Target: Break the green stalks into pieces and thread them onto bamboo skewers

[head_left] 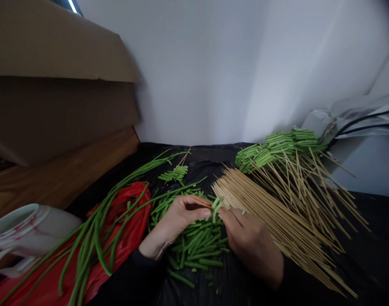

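My left hand (184,212) is closed in a pinch on a thin bamboo skewer (201,203). Short cut pieces of green bean (217,205) sit at the skewer's right end, between my two hands. Closed around those pieces are the fingers of my right hand (250,238), which wears a ring. Below both hands lies a loose heap of cut green beans (202,244) on black plastic sheeting (194,293). A fan of bare bamboo skewers (274,212) lies beside my right hand.
Filled bean skewers (277,146) are stacked at the back right, and a small group of threaded beans (173,173) lies behind the heap. Long uncut beans (95,229) rest on a red plastic bag (131,225). A white mug (38,225) and cardboard box (63,102) stand left.
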The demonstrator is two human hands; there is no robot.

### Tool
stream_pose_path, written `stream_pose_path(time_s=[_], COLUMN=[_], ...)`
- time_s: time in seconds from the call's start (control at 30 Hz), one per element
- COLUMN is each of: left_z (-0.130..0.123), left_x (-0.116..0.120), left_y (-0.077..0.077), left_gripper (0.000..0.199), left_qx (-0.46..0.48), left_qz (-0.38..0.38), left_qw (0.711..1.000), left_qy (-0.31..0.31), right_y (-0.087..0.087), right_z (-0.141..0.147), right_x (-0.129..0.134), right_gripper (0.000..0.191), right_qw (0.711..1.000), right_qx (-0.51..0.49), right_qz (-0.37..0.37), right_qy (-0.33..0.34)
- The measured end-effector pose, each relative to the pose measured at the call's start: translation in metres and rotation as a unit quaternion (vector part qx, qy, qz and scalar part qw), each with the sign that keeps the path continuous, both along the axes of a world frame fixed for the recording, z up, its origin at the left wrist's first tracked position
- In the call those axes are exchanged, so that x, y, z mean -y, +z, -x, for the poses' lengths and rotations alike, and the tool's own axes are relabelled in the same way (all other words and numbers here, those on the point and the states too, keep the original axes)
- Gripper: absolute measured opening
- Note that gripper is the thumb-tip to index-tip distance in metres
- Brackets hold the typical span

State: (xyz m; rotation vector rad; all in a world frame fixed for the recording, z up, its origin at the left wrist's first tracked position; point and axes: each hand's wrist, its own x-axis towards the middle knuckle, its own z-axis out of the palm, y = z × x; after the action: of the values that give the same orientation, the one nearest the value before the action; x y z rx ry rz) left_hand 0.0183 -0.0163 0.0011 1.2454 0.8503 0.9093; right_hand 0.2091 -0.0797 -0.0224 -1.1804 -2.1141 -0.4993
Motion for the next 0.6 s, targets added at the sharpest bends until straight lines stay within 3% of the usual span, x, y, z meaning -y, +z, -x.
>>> stream_pose_path(time_s=[0.13,0.2,0.43,0.6], left_z=[0.019,0.028,0.037,0.038], left_x=[-0.01,-0.016,-0.022,-0.021], left_y=[0.011,0.012,0.001,-0.001], left_gripper=[0.018,0.015,0.005,0.008], left_qx=[-0.068,-0.138,-0.33,-0.366], left_qz=[-0.065,-0.108,-0.221,-0.305], left_qw=[0.99,0.977,0.917,0.879], left_qy=[0.105,0.123,0.034,0.017], right_y=[0.002,0.002,0.004,0.002], right_z=[-0.012,-0.017,-0.021,-0.018], right_x=[-0.009,-0.012,-0.014,-0.014], right_gripper=[0.025,0.026,0.026,0.025], right_qw=[0.999,0.998,0.997,0.998], right_qx=[-0.008,-0.003,0.01,-0.001], right_qz=[-0.025,-0.028,-0.041,-0.031], right_qy=[-0.04,-0.053,-0.06,-0.059])
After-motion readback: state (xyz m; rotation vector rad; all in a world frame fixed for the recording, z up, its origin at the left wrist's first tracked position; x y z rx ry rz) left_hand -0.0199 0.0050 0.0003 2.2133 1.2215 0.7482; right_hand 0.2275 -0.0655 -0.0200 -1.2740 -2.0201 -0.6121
